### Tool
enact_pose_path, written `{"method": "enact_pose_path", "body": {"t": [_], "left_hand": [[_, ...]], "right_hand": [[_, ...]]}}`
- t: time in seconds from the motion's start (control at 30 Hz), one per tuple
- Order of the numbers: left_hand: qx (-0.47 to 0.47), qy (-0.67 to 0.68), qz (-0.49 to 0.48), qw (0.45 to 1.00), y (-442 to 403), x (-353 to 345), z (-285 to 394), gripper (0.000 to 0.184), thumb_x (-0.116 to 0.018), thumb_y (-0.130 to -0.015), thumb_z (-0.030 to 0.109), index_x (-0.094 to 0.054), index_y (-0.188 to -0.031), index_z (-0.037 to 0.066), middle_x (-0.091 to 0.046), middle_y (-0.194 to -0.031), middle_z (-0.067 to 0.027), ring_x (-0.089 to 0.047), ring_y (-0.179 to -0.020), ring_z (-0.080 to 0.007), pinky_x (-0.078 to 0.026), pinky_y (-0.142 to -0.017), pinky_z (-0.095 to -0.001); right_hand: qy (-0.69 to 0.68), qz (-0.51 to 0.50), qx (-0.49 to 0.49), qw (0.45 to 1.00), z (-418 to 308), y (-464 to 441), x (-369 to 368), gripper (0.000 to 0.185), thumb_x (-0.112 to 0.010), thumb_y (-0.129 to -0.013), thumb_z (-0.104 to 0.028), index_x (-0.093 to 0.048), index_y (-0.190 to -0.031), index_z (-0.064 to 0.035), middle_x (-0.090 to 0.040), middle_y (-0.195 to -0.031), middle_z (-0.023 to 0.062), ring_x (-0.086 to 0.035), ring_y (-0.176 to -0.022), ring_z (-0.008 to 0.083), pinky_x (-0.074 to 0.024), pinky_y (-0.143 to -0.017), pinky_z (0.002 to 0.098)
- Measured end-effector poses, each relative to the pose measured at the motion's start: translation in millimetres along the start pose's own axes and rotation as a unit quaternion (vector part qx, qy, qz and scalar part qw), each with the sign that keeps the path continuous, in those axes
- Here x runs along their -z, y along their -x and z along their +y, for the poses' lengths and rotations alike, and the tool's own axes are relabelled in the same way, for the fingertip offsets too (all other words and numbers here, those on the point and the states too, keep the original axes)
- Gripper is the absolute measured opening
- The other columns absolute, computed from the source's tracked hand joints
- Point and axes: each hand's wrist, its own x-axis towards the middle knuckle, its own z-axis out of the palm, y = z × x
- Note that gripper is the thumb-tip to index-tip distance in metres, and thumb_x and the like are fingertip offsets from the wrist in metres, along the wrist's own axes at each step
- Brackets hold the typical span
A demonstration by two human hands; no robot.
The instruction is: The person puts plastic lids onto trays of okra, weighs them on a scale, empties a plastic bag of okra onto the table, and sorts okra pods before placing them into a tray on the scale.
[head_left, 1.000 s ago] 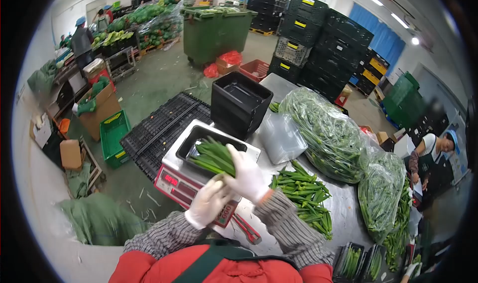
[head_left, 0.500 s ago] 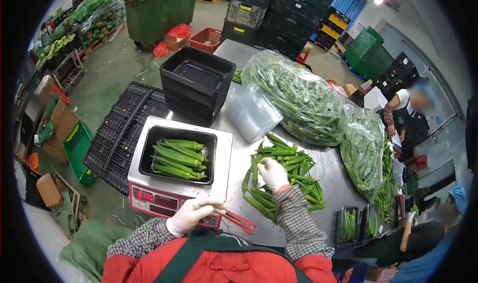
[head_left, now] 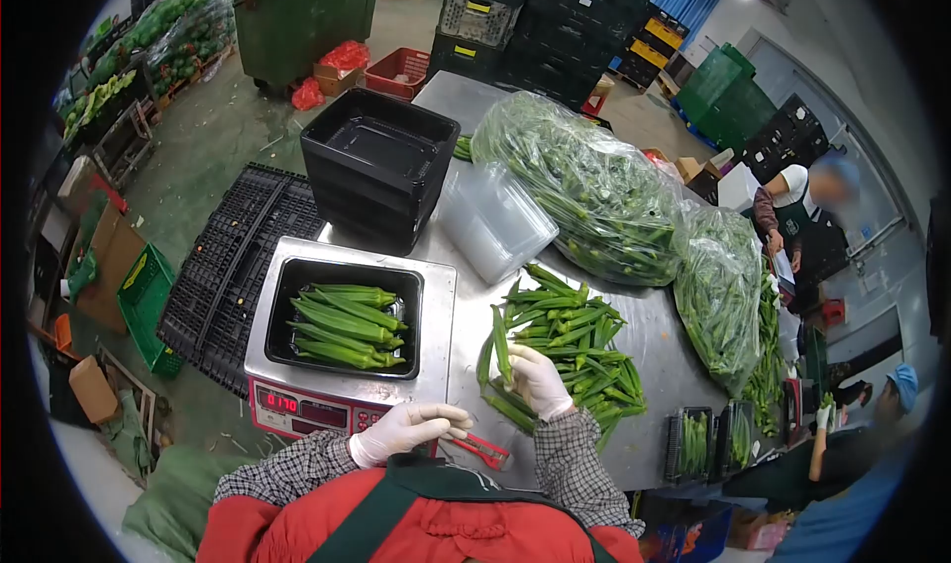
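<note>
My right hand [head_left: 535, 380], in a white glove, pinches one okra pod [head_left: 501, 343] upright at the left side of a loose okra pile [head_left: 584, 335] on the metal table. My left hand [head_left: 411, 432], also gloved, holds nothing; its fingers stretch out over the front right corner of the scale [head_left: 436, 296]. Close to those fingertips lies a red-handled tool [head_left: 482, 452], partly hidden, its kind unclear. On the scale's plate sits a black tray [head_left: 411, 355] with several okra pods [head_left: 347, 320] laid side by side. The red display [head_left: 278, 403] seems to read 0170.
Stacked black trays [head_left: 376, 167] and clear plastic lids [head_left: 495, 221] stand behind the scale. Large bags of okra [head_left: 584, 187] fill the table's back right. Two packed trays [head_left: 693, 444] lie at the right edge. Co-workers [head_left: 792, 216] stand to the right.
My right hand has drawn back towards me from the pile and now holds an okra pod up. My left hand has shifted slightly right. The scale's reading has dropped a little.
</note>
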Motion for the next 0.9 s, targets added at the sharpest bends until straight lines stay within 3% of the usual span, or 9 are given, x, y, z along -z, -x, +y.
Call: {"method": "enact_pose_path", "body": {"t": [0.2,0.43,0.5,0.63,0.77,0.8,0.83,0.87,0.9], "left_hand": [[-0.011,0.007,0.002,1.0,-6.2,-3.2,-7.1,0.036,-0.048,-0.095,0.011,-0.045,-0.128,-0.004,-0.058,-0.116,-0.0135,-0.058,-0.103,-0.0164,-0.045,-0.091,-0.0289],[-0.047,-0.116,0.104,0.987,-33.0,-24.4,1.3,0.034,-0.054,-0.092,0.012,-0.047,-0.123,-0.001,-0.061,-0.084,-0.0058,-0.059,-0.068,-0.0106,-0.05,-0.063,-0.0225],[-0.021,-0.132,0.069,0.989,-38.1,-31.6,-2.1,0.041,-0.058,-0.09,0.012,-0.046,-0.126,-0.002,-0.06,-0.072,-0.001,-0.056,-0.06,-0.0063,-0.046,-0.056,-0.0199],[0.069,-0.161,-0.005,0.985,-37.3,-54.0,3.1,0.043,-0.056,-0.092,0.017,-0.045,-0.129,-0.001,-0.059,-0.073,-0.0008,-0.056,-0.064,-0.006,-0.047,-0.057,-0.0203],[0.111,-0.143,0.016,0.983,-29.3,-43.1,2.9,0.038,-0.049,-0.094,0.017,-0.046,-0.128,0.0,-0.062,-0.075,-0.0044,-0.06,-0.065,-0.0096,-0.048,-0.057,-0.0206],[0.103,-0.129,0.019,0.986,-29.0,-39.4,0.6,0.037,-0.049,-0.094,0.016,-0.047,-0.126,-0.002,-0.062,-0.074,-0.006,-0.06,-0.066,-0.0111,-0.05,-0.06,-0.0222],[0.095,-0.116,0.024,0.988,-29.0,-36.8,-2.5,0.035,-0.049,-0.094,0.015,-0.048,-0.124,-0.004,-0.062,-0.073,-0.0076,-0.061,-0.066,-0.0126,-0.051,-0.062,-0.0238],[0.093,-0.118,0.021,0.988,-29.5,-35.7,-6.4,0.035,-0.049,-0.094,0.015,-0.049,-0.123,-0.004,-0.062,-0.074,-0.0077,-0.061,-0.066,-0.0127,-0.051,-0.063,-0.0237],[0.089,-0.121,0.022,0.988,-29.5,-35.6,-9.2,0.034,-0.049,-0.094,0.015,-0.05,-0.122,-0.004,-0.063,-0.075,-0.0078,-0.061,-0.067,-0.0129,-0.051,-0.064,-0.0236]], "right_hand": [[-0.167,-0.161,0.015,0.973,-10.3,33.3,-24.6,0.033,-0.056,-0.087,-0.018,-0.053,-0.111,0.0039,-0.056,-0.084,0.0065,-0.051,-0.067,0.0125,-0.0417,-0.059,0.0241],[0.106,-0.086,0.059,0.989,-2.4,71.5,-47.0,0.038,-0.056,-0.089,-0.013,-0.048,-0.124,0.0018,-0.06,-0.096,0.0044,-0.056,-0.077,0.0111,-0.0472,-0.07,0.0248],[0.044,-0.105,0.01,0.993,5.2,90.8,-46.8,0.036,-0.057,-0.09,-0.011,-0.049,-0.122,0.0024,-0.059,-0.105,0.0046,-0.057,-0.086,0.01,-0.0468,-0.075,0.023],[0.129,0.098,0.021,0.987,28.9,155.9,11.4,0.036,-0.061,-0.087,-0.013,-0.051,-0.118,0.0037,-0.062,-0.1,0.0077,-0.061,-0.079,0.014,-0.0493,-0.069,0.0255],[-0.058,0.375,0.079,0.922,86.1,273.7,123.0,0.037,-0.065,-0.082,-0.016,-0.054,-0.111,0.0042,-0.062,-0.098,0.0133,-0.062,-0.078,0.02,-0.0504,-0.07,0.0292],[0.283,0.51,-0.041,0.811,101.6,291.2,141.1,0.039,-0.067,-0.08,-0.017,-0.055,-0.111,0.0036,-0.06,-0.1,0.0151,-0.062,-0.081,0.0224,-0.0504,-0.071,0.0307],[0.577,0.561,-0.159,0.571,111.6,302.7,149.9,0.041,-0.068,-0.078,-0.019,-0.055,-0.111,0.0031,-0.059,-0.102,0.0169,-0.061,-0.084,0.0248,-0.0504,-0.072,0.0323],[0.625,0.573,-0.057,0.527,104.1,298.6,137.6,0.041,-0.07,-0.076,-0.018,-0.058,-0.109,0.0027,-0.056,-0.107,0.0191,-0.059,-0.091,0.0287,-0.0497,-0.076,0.0355],[0.413,0.576,0.051,0.703,102.7,278.2,140.9,0.035,-0.068,-0.078,-0.016,-0.06,-0.107,0.0024,-0.058,-0.107,0.0189,-0.06,-0.091,0.0286,-0.049,-0.079,0.035]]}}
